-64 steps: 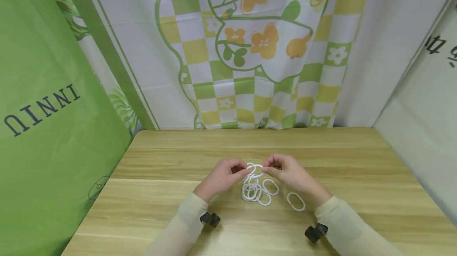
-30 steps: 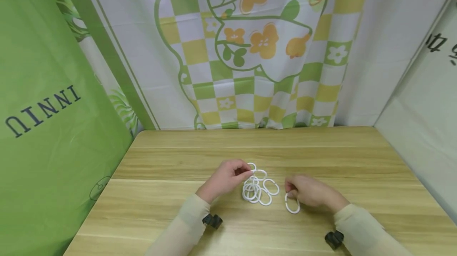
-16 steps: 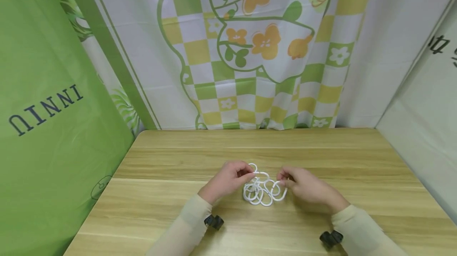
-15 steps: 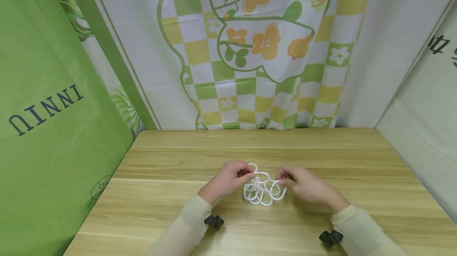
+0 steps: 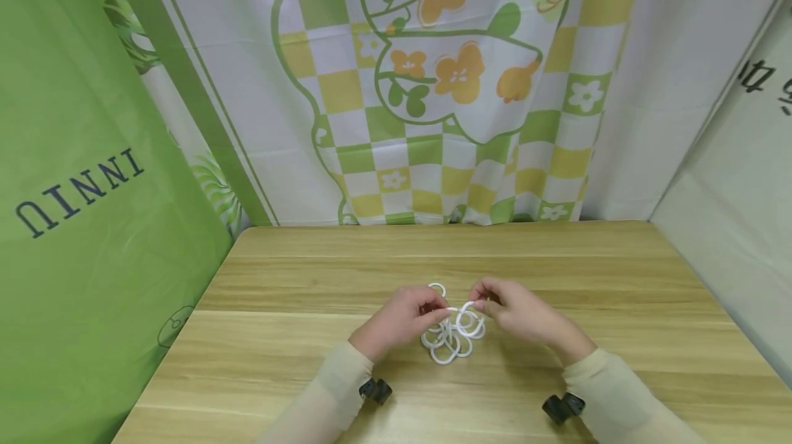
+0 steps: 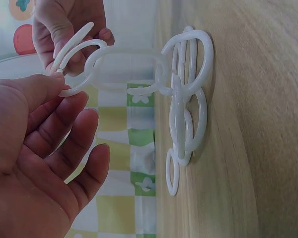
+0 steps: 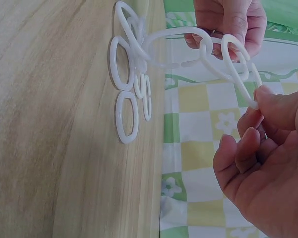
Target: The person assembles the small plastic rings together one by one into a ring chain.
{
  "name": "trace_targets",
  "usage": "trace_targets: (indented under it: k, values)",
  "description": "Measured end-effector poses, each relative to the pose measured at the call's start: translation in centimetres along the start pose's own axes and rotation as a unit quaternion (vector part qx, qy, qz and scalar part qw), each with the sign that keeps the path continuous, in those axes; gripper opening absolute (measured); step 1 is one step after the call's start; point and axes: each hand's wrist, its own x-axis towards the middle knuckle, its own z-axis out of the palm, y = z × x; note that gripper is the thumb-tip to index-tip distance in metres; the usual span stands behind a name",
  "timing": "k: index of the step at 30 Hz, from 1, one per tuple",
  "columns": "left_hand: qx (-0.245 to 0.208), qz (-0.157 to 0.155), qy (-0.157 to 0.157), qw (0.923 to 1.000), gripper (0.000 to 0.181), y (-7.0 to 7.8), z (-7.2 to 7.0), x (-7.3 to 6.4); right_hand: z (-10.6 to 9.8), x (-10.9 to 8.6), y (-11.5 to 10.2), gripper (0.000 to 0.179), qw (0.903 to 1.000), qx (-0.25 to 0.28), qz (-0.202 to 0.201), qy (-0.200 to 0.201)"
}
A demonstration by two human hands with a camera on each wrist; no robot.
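In the left wrist view, my left hand (image 6: 39, 148) pinches a white plastic oval split ring (image 6: 93, 42) between thumb and index finger, the other fingers loosely curled. Another ring (image 6: 129, 50) hooks through it and leads down to a small heap of the same rings (image 6: 206, 54) on the table. My right hand (image 7: 273, 148) pinches a second split ring (image 7: 233, 74) by its gap end, seen in the right wrist view. This ring crosses the left hand's ring; I cannot tell whether the two are linked. Both hands are raised just above the heap, fingertips close together.
The wooden table (image 5: 297, 279) runs back to a checked, flowered curtain (image 5: 383, 148). A green cloth (image 5: 74, 279) hangs along the left side and a pale cloth (image 5: 742, 224) along the right. A small black camera sits on each wrist.
My right hand left the heap, picked up the loose ring lying to the right, and brought it leftward to the ring in my left hand. The left hand has shifted slightly right and nearer.
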Motion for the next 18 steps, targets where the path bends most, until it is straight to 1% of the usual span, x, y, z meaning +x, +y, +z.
trace_targets:
  k: [6, 13, 18]
  values:
    - [0.005, 0.008, -0.005, 0.9999, 0.01, 0.2, 0.13, -0.07, 0.17, 0.11, 0.23, 0.005, 1.0, 0.004, 0.004, 0.003]
    - [0.023, 0.028, -0.008, 0.9993, 0.008, 0.19, 0.16, 0.0, 0.33, 0.08, 0.5, 0.007, 0.9999, 0.009, 0.009, 0.004]
    - [0.031, 0.029, -0.007, 0.9991, 0.005, 0.14, 0.27, 0.0, 0.42, 0.04, 0.58, 0.006, 0.9999, 0.01, 0.011, -0.001]
